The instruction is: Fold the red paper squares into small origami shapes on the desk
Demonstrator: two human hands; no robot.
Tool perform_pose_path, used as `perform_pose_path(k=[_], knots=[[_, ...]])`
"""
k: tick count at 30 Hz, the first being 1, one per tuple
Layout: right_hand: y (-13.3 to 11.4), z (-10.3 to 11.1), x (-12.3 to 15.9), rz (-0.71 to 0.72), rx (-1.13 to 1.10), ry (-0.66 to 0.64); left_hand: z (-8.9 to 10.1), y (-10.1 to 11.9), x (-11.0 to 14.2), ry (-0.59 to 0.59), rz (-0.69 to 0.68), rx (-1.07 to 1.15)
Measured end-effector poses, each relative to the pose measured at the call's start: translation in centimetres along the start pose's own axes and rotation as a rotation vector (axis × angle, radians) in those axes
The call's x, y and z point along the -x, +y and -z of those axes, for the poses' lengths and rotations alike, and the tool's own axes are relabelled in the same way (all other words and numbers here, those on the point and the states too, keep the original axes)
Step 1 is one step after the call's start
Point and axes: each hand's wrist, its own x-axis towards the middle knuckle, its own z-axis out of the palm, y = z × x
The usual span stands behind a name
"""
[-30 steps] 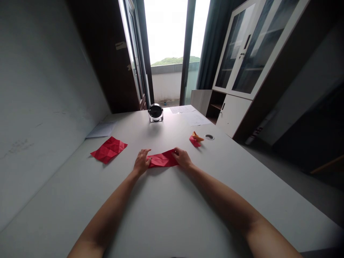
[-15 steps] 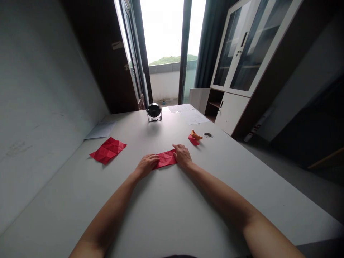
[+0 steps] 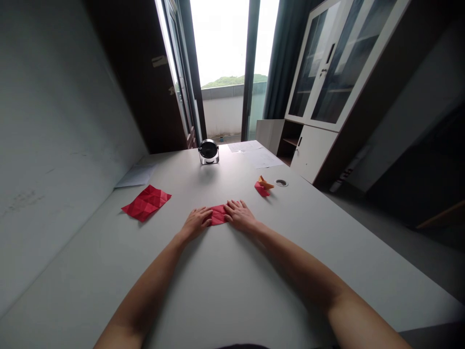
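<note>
A folded strip of red paper (image 3: 218,214) lies flat on the white table (image 3: 232,281) in front of me. My left hand (image 3: 196,222) rests on its left end with the fingers stretched out flat. On the paper's right end my right hand (image 3: 238,215) lies flat too, fingers spread. Both hands press the paper down, and only its middle shows between them.
A creased red sheet (image 3: 146,202) lies to the left. A small red and orange folded figure (image 3: 263,186) sits to the right beside a round cable hole (image 3: 281,182). A small round fan (image 3: 208,151) and white papers (image 3: 256,154) stand at the far end.
Both hands have slid inward over the red paper, the right one moving left, so less of the paper shows between them.
</note>
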Motion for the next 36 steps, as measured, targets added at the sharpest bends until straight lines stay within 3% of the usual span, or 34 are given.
perform_pose_path(k=[7, 13, 19, 27, 36], knots=[[0.4, -0.8, -0.2, -0.036, -0.02, -0.045, -0.3, 1.3, 0.0, 0.048, -0.024, -0.046], [0.6, -1.0, -0.1, -0.057, -0.026, -0.078, -1.5, 1.7, 0.0, -0.08, -0.15, -0.001], [0.8, -0.9, -0.4, -0.089, -0.044, -0.109, -2.5, 0.2, 0.1, -0.119, -0.058, -0.071], [1.0, -0.3, -0.2, -0.112, -0.037, -0.104, -2.6, 0.1, 0.3, -0.108, 0.021, -0.08], [-0.4, 0.8, 0.4, 0.229, -0.024, 0.053, -2.0, -0.3, 0.1, -0.14, 0.154, -0.177]])
